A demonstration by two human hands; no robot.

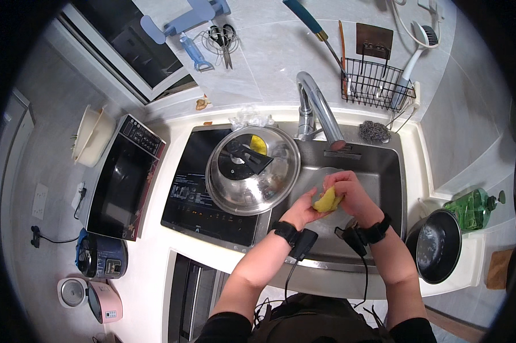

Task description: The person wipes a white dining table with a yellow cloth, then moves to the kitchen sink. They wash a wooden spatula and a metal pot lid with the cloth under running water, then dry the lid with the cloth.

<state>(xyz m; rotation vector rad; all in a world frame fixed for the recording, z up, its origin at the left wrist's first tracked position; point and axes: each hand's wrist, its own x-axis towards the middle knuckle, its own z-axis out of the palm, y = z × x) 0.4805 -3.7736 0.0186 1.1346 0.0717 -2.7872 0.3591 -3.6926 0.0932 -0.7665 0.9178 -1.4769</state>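
Observation:
Both hands meet over the stainless steel sink (388, 180), around a yellow lump (325, 201). Whether it is a piece of food or a cloth I cannot tell. My left hand (301, 206) supports it from the left and below. From the right, my right hand (352, 193) grips its upper end with bent fingers. Below the hands lies a round, translucent dish (311, 182) in the basin, partly hidden by them. The chrome faucet (320, 103) arches over the basin just beyond my fingers.
Left of the sink, a steel wok lid (258, 193) covers part of the induction cooktop (189, 171). A black pot (438, 246) and a green soap bottle (470, 210) stand at right. Behind are a steel scourer (373, 130) and wire basket (369, 88). A microwave (122, 180) sits far left.

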